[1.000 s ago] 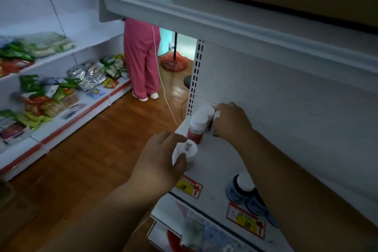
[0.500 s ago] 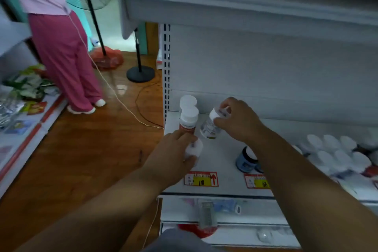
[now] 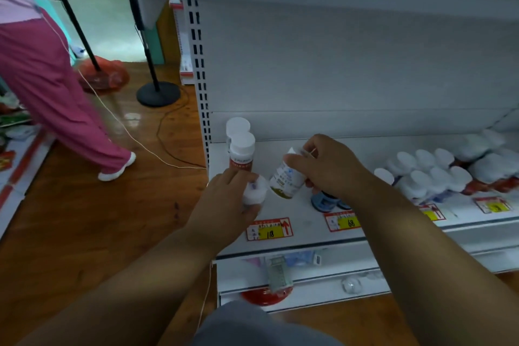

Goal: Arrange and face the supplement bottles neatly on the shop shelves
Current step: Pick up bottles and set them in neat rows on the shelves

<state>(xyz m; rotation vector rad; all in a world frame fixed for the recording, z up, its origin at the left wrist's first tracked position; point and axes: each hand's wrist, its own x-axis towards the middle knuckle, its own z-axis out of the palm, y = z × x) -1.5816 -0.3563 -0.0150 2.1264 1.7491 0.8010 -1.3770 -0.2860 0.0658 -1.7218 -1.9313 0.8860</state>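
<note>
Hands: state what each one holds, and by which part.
Left hand grips a white-capped bottle around its cap. Right hand holds a tilted green-labelled bottle at its upper end.

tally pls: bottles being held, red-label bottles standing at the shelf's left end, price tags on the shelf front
white-capped bottle, left hand: 1
green-label bottle, right hand: 1
red-label bottles: 2
price tags: 4
total: 8

The left hand (image 3: 224, 199) covers the body of a white-capped bottle (image 3: 255, 190), so its label cannot be read. Behind the right hand (image 3: 327, 167), a dark blue jar (image 3: 323, 201) is mostly hidden. Right of this jar, the white-capped bottles (image 3: 438, 171) are blurred and cut off by the edge.
</note>
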